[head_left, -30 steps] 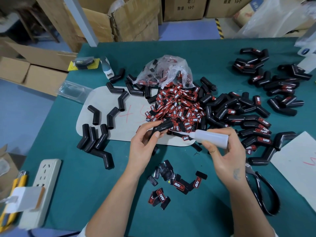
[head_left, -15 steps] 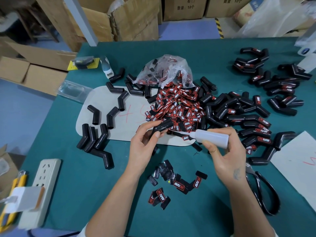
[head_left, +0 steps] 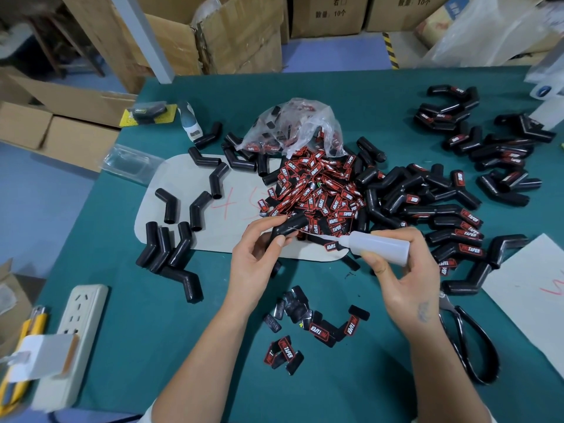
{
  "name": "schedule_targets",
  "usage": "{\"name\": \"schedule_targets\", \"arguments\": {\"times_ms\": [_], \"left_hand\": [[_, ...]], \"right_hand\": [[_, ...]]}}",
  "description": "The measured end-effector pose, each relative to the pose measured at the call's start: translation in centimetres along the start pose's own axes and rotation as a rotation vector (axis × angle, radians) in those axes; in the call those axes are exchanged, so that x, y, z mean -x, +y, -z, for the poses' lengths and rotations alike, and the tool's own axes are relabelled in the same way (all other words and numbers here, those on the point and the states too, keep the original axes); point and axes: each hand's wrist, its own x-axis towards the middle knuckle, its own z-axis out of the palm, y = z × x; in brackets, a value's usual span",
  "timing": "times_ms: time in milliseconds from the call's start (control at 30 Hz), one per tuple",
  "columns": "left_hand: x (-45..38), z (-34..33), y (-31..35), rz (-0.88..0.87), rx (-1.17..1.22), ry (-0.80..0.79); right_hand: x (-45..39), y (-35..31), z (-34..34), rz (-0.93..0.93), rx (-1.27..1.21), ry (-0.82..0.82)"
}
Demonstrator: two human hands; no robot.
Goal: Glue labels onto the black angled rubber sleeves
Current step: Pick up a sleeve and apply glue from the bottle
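Observation:
My left hand [head_left: 254, 264] grips a black angled rubber sleeve [head_left: 290, 225] just above the table's middle. My right hand [head_left: 403, 270] holds a white glue bottle [head_left: 378, 245] lying sideways, its thin needle tip touching the sleeve's side. A heap of red-and-black labels [head_left: 314, 190] spills from a clear plastic bag [head_left: 293, 126] behind my hands. Plain sleeves [head_left: 171, 239] lie on the left over a beige sheet [head_left: 171, 184]. Labelled sleeves [head_left: 457, 227] pile up on the right. A few loose labels [head_left: 317, 328] lie near my wrists.
Black-handled scissors [head_left: 470, 340] lie right of my right wrist, beside a white sheet [head_left: 531, 288]. A white power strip [head_left: 76, 328] and a yellow cutter [head_left: 18, 361] sit at the table's left front edge. Cardboard boxes [head_left: 213, 35] stand behind the green table [head_left: 137, 315].

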Motion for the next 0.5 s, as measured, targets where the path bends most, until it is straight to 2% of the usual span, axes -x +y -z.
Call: {"name": "schedule_targets", "arguments": {"times_ms": [500], "left_hand": [[-0.14,0.01,-0.23,-0.002,-0.017,0.008]], "right_hand": [[-0.04,0.07,0.05,0.013,0.014,-0.008]]}}
